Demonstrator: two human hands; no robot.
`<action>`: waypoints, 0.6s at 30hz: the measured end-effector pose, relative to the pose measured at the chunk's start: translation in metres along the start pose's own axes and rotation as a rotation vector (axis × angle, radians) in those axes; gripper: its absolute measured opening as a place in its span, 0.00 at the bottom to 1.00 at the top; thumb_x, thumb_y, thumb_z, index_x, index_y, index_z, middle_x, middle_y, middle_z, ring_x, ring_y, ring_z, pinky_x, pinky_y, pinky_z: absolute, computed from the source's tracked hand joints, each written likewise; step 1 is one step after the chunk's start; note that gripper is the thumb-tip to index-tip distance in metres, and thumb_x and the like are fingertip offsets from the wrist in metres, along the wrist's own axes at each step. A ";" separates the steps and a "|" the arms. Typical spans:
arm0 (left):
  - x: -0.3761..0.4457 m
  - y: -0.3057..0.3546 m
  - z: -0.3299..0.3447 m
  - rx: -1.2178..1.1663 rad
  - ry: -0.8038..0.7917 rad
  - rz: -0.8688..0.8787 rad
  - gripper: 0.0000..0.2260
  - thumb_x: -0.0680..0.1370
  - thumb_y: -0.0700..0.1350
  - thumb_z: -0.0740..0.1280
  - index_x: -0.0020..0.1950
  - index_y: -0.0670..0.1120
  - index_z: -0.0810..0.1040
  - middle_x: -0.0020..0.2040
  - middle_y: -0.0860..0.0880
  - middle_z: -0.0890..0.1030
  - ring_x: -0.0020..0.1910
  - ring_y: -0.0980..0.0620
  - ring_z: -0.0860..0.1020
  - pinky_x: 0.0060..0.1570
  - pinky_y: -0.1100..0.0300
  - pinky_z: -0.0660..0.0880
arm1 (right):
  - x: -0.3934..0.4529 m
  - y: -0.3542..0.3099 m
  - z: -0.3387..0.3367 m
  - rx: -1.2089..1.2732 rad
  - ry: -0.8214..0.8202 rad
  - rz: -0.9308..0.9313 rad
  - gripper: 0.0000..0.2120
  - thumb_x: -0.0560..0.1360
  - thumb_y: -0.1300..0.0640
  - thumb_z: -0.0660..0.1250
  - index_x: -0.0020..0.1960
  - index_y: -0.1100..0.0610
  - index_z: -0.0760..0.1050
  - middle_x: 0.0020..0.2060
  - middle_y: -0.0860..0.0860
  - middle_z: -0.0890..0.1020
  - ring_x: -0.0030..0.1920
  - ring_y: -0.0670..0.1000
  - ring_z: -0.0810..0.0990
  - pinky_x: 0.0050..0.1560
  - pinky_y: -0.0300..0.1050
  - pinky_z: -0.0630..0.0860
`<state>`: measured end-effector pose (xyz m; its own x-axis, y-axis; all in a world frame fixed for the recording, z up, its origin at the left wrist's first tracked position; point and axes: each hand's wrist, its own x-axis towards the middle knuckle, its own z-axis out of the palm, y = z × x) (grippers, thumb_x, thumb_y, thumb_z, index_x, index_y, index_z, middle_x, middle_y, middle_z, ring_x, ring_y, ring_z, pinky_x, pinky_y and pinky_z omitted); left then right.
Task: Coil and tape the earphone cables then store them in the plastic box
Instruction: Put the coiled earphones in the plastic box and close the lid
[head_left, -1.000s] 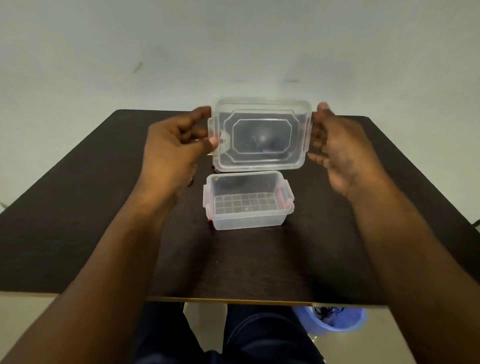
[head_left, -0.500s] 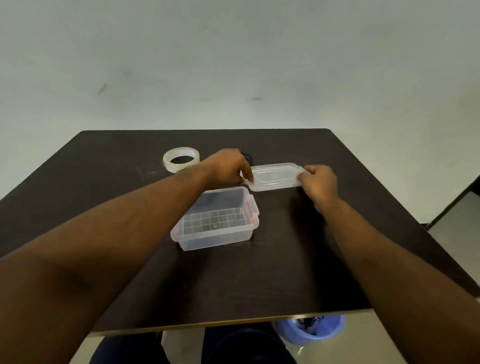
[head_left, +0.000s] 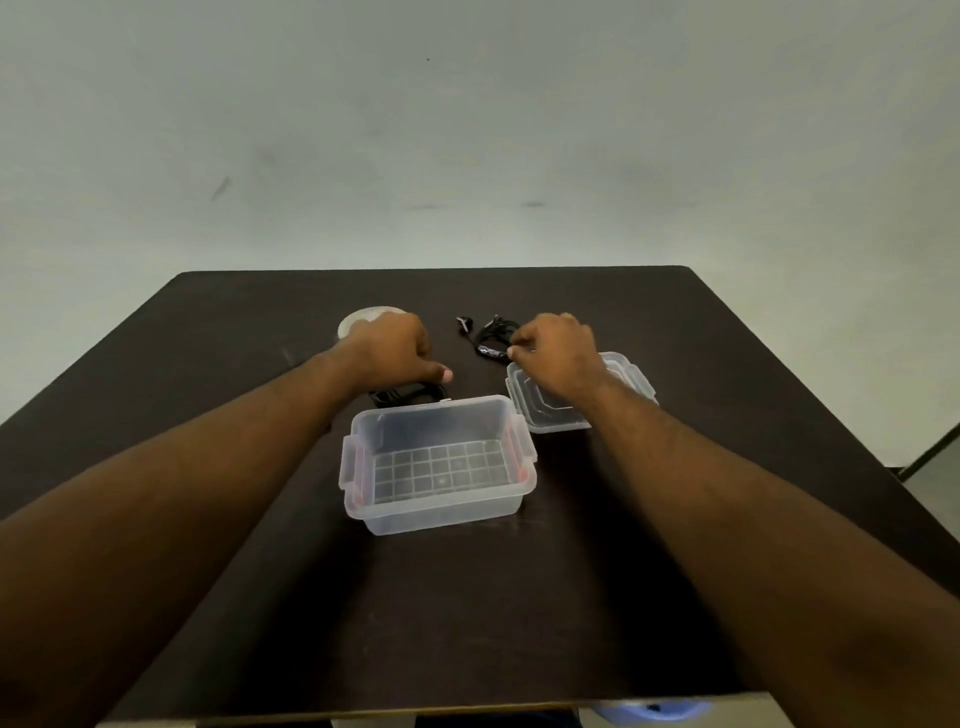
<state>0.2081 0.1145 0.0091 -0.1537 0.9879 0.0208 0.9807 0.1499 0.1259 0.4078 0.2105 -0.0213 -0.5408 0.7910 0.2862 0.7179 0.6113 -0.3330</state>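
Clear plastic box (head_left: 439, 462) stands open, ready; at twelve o'clock the right hand (head_left: 558, 356) pinches an earphone cable (head_left: 491, 338), and the left hand (head_left: 397, 353) curls over another coil (head_left: 402, 395), grip unclear.

No readable txt, labels, brands or nos. anywhere on box, lid or table.

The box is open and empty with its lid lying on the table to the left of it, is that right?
Not quite. The head view shows the box open and empty, but its lid lies on the table to the right of it, partly under the right hand. The rest holds.
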 end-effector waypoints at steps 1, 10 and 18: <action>0.001 0.003 0.002 -0.002 -0.033 -0.008 0.21 0.72 0.63 0.69 0.34 0.45 0.80 0.34 0.47 0.80 0.38 0.48 0.80 0.43 0.51 0.77 | 0.007 -0.006 0.004 -0.052 -0.022 -0.027 0.11 0.77 0.49 0.65 0.51 0.52 0.83 0.48 0.51 0.82 0.54 0.55 0.75 0.57 0.52 0.70; 0.005 0.013 0.002 0.073 -0.251 0.089 0.08 0.74 0.50 0.71 0.40 0.47 0.81 0.39 0.49 0.81 0.44 0.49 0.78 0.54 0.49 0.71 | 0.032 -0.022 0.020 -0.305 -0.082 -0.029 0.09 0.79 0.55 0.62 0.54 0.54 0.79 0.51 0.54 0.81 0.55 0.56 0.74 0.57 0.52 0.68; -0.021 -0.018 -0.051 -0.346 0.140 0.030 0.07 0.77 0.48 0.69 0.46 0.45 0.83 0.42 0.49 0.83 0.44 0.50 0.79 0.49 0.55 0.72 | 0.038 -0.046 -0.038 0.038 0.060 -0.064 0.10 0.78 0.52 0.63 0.49 0.54 0.82 0.47 0.51 0.84 0.50 0.55 0.80 0.55 0.52 0.75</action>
<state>0.1880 0.0893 0.0571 -0.1642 0.9731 0.1614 0.8895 0.0753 0.4507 0.3707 0.2114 0.0390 -0.5569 0.7481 0.3609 0.6650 0.6619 -0.3459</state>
